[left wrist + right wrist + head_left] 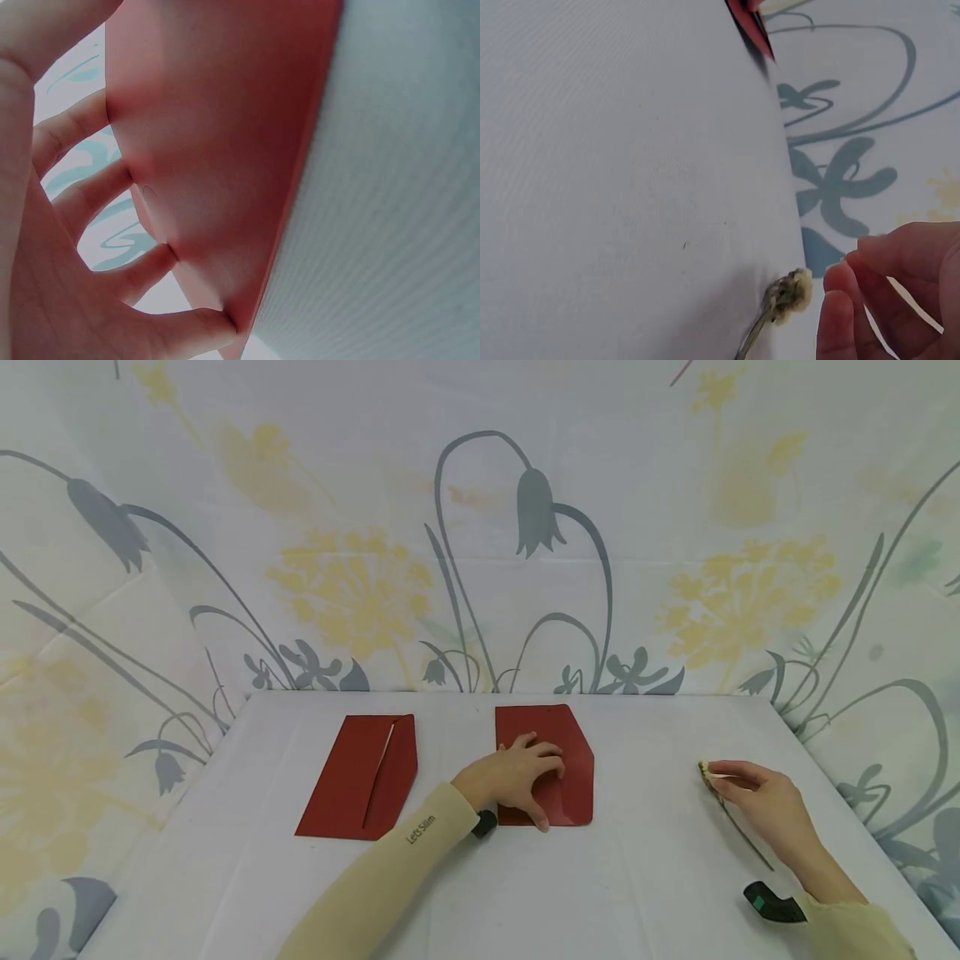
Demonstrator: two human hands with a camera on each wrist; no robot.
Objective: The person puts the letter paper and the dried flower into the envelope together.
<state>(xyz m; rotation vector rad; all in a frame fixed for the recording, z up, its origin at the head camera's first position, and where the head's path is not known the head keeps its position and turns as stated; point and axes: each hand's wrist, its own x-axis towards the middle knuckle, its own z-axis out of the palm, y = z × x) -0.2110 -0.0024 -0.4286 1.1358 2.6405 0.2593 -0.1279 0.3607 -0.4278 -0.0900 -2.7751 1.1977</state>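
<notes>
My left hand (517,777) lies with spread fingers over a red paper envelope (576,768) in the middle of the table. In the left wrist view, the fingertips touch the red paper (217,150) along its face. At the right, my right hand (776,814) is beside a dried flower (726,814) with a thin stem and a small pale head. The right wrist view has the flower head (787,295) just left of the fingertips, with a small gap between them. The right thumb and fingers are bent close together; nothing clear shows between them.
A second red envelope (337,777), its flap folded at an angle, lies left of my left forearm. The white tabletop (645,877) meets a flower-printed cloth (622,485) at the back and sides. Black wrist devices (772,906) sit at both wrists.
</notes>
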